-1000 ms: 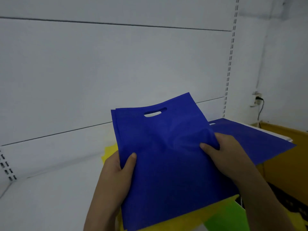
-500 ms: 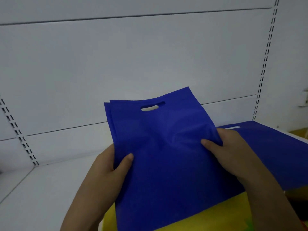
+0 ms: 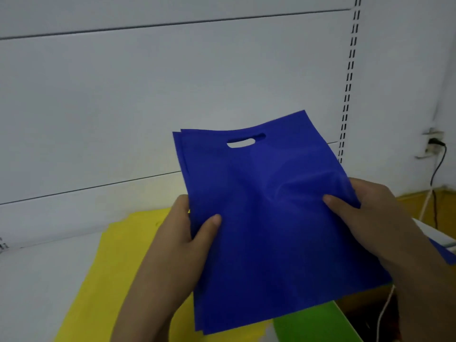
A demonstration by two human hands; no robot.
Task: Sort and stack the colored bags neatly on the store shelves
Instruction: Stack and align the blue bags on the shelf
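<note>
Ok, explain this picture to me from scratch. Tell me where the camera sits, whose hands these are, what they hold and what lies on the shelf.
There is no machine here. A person wears one wide-angle camera on the head, and it looks forward and down, so you see that person's own two bare hands from above.

The left hand and the right hand grip the two side edges of a small stack of blue bags, thumbs on top. The bags are flat, with a cut-out handle hole near the top edge, and they are held up off the surface.

Under them lies the white shelf, backed by white panels. On it lie yellow bags. A green bag shows at the bottom, and at the right edge a bit of another blue bag.
</note>
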